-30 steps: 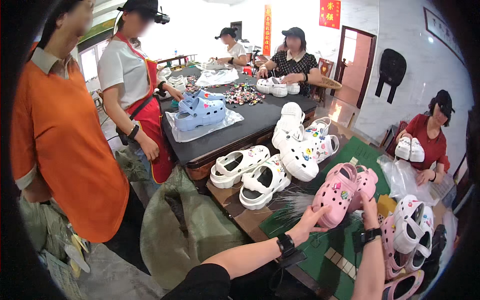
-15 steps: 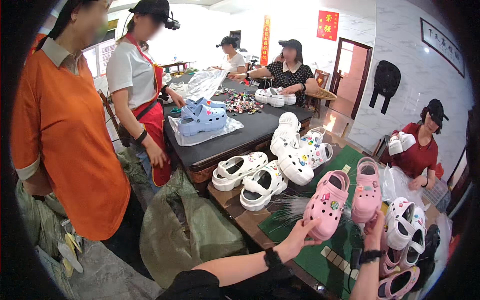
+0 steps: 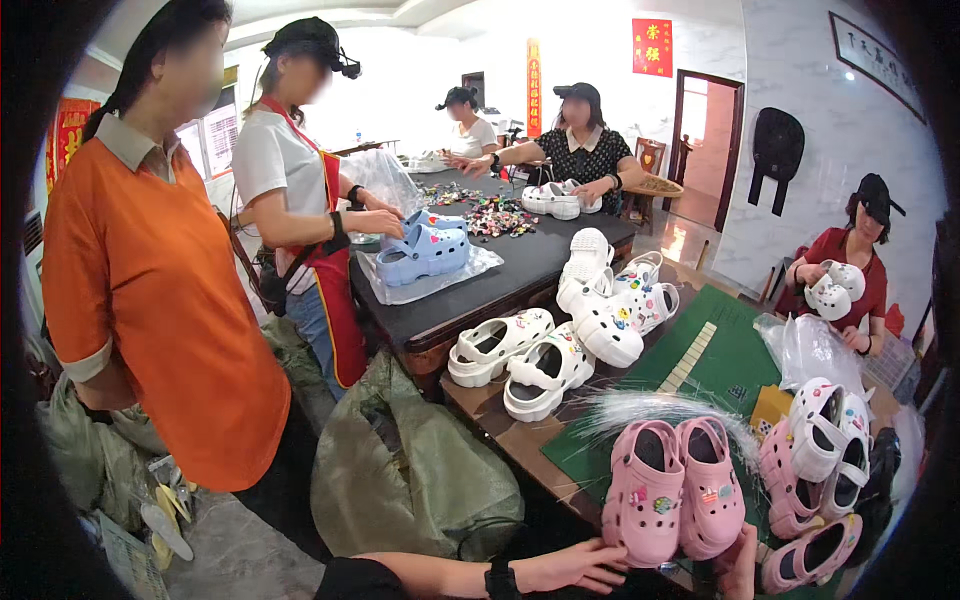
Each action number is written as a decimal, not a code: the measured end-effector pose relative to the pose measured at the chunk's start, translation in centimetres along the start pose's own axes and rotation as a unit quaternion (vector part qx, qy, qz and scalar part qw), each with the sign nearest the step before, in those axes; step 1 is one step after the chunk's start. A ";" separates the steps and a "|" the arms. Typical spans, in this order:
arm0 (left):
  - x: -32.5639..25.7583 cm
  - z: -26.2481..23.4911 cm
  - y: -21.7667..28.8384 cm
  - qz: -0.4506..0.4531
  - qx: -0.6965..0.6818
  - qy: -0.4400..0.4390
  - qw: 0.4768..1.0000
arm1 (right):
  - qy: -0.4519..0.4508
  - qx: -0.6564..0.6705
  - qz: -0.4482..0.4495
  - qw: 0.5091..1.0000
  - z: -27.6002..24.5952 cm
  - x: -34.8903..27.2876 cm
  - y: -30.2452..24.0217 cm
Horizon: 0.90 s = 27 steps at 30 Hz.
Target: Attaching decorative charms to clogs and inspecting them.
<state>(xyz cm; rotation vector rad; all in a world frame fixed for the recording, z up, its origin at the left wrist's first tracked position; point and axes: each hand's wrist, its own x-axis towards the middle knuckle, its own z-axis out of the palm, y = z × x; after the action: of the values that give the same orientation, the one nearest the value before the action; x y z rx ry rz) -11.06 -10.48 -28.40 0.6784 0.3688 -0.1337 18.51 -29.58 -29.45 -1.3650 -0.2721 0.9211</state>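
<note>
In front of me a pair of pink clogs, the left one (image 3: 645, 500) and the right one (image 3: 711, 497), stands side by side with toes toward me. Small colourful charms decorate their uppers. My left hand (image 3: 575, 568) has its fingers stretched out and apart, their tips against the left clog's toe. At the toe of the right clog, my right hand (image 3: 738, 562) is closed around its outer side; part of this hand is hidden. Behind the pair, a fan of clear thin strands (image 3: 670, 412) lies on the green mat (image 3: 705, 335).
White clogs with charms (image 3: 545, 370) stand at the table's left edge. More white and pink clogs (image 3: 820, 440) are piled at right, near clear plastic bags (image 3: 810, 352). Co-workers stand left and sit beyond the black table (image 3: 400, 310), which holds blue clogs (image 3: 425, 250) and loose charms.
Both pink clogs have moved nearer to me and are now together. My left hand's fingers have straightened out at the toe. A person at left has brought both hands to the blue clogs.
</note>
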 end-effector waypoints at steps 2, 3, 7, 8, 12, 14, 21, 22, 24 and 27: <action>-0.9 0.9 -0.2 -0.031 0.069 -0.004 0.997 | 0.065 0.020 -0.077 0.995 2.5 -0.2 0.2; -1.8 2.2 0.6 -0.036 0.147 -0.029 0.988 | 0.043 -0.056 -0.167 0.983 1.4 0.2 0.4; -3.4 -0.2 6.7 -0.044 0.342 -0.143 0.928 | 0.102 -0.277 -0.332 0.896 1.3 0.2 0.1; -4.8 -0.5 10.1 0.037 0.344 -0.102 0.933 | 0.211 -0.347 -0.319 0.856 1.9 -0.3 -0.1; -8.8 -5.3 26.8 0.336 0.475 0.218 0.784 | 0.183 -0.412 -0.314 0.836 2.1 -3.6 -0.5; -11.0 -11.1 34.3 0.397 0.604 0.472 0.505 | 0.190 -0.424 -0.270 0.843 3.2 -4.2 -0.7; -16.6 -27.9 48.9 0.357 0.634 0.657 0.199 | 0.228 -0.439 -0.258 0.830 4.6 -2.6 -0.8; -16.6 -29.0 50.0 0.362 0.632 0.656 0.199 | 0.235 -0.439 -0.256 0.829 4.7 -2.3 -0.9; -15.4 -29.3 51.7 0.332 0.620 0.690 0.169 | 0.255 -0.437 -0.250 0.825 5.3 -1.4 -0.9; -15.4 -31.1 53.2 0.344 0.619 0.689 0.156 | 0.267 -0.431 -0.243 0.827 6.2 0.4 -0.4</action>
<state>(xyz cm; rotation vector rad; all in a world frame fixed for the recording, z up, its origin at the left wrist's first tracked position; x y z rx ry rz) -21.59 50.39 -13.62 2.5658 1.7944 1.4890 14.86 -24.84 -27.77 -2.1768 -0.6109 -0.0970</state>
